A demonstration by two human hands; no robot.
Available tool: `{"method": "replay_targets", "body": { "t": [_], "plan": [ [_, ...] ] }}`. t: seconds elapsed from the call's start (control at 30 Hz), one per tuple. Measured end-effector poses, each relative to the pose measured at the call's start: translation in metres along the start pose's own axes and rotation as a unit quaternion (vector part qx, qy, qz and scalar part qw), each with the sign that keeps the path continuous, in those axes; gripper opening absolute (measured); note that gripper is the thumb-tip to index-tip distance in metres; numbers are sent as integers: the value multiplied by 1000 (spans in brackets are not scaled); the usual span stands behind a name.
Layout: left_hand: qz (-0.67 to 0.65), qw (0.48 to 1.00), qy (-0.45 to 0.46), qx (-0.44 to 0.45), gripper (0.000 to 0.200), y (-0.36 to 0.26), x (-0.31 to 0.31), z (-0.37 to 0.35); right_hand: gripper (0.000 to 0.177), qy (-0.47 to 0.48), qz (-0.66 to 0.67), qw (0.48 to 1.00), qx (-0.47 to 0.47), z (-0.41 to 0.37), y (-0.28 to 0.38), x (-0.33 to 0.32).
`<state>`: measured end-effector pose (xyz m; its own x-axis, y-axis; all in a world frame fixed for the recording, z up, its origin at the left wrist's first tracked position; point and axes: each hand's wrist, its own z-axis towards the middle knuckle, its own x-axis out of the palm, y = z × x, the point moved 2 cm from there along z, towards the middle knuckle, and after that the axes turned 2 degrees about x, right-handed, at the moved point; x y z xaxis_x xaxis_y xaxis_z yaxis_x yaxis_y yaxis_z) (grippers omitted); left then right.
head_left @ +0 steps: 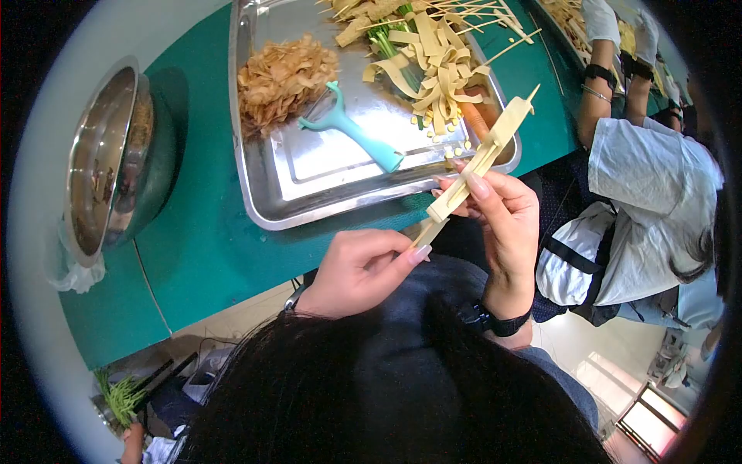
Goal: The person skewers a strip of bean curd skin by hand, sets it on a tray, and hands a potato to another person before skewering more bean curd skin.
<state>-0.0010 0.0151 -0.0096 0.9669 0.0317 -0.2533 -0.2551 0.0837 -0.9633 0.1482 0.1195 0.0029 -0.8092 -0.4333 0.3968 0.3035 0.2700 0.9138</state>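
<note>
Above the near edge of the tray, a pale yellow strip (506, 124), resembling tofu skin, is folded along a thin wooden skewer (534, 93) whose pointed tip sticks out at the upper right. My right hand (506, 213) is closed around the middle of it, thumb on top. Lower left, my left hand (363, 267) pinches the strip's trailing end between thumb and fingers. In the metal tray (309, 215) beyond lie a turquoise Y-shaped peeler (355, 131), a pile of brown flakes (282, 81), loose yellow strips (444, 62) and an orange carrot (474, 116).
A large metal bowl (100, 166) stands on the green table (201, 255) at left. Filled skewers (464, 11) and green stalks (382, 40) lie at the tray's far side. On the right, a person in a white shirt (657, 185) works with gloved hands over another tray.
</note>
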Motion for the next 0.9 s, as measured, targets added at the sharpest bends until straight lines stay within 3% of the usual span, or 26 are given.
{"method": "replay_targets", "body": {
  "t": [0.23, 0.37, 0.47, 0.5, 0.57, 0.6, 0.77, 0.83, 0.87, 0.9],
  "plan": [
    [7, 1000, -4, -5, 14, 2, 1, 0, 33, 11, 3, 1000, -11, 2, -4, -14],
    [-103, 992, -2, -75, 20, 4, -1, 0, 43, 37, -41, 998, -7, 2, 7, -21],
    [-180, 976, 20, -119, 28, 1, -3, 0, 32, 87, -88, 992, 28, -3, 7, -16],
    [-222, 971, 4, -93, 28, 0, 0, 2, 28, 101, -106, 988, 41, -4, 7, -11],
    [-261, 953, 43, -151, 28, 4, -1, 1, 25, 107, -128, 985, 44, -9, 5, 0],
    [-232, 967, 36, -103, 29, 5, 2, 4, 24, 117, -96, 983, 100, -10, 10, 8],
    [-150, 988, 19, 13, 17, 8, 5, 10, 15, 166, -174, 970, 34, -5, 3, 17],
    [-151, 987, 20, -43, 18, 2, 3, 13, 15, 154, -156, 975, 38, -3, -5, 15],
    [-96, 995, 39, 3, 16, 8, 2, 14, 16, 149, -140, 978, 48, -3, -3, 16],
    [-126, 991, 48, -6, 15, 11, 3, 13, 16, 152, -130, 978, 56, -2, -2, 18]
  ]
}}
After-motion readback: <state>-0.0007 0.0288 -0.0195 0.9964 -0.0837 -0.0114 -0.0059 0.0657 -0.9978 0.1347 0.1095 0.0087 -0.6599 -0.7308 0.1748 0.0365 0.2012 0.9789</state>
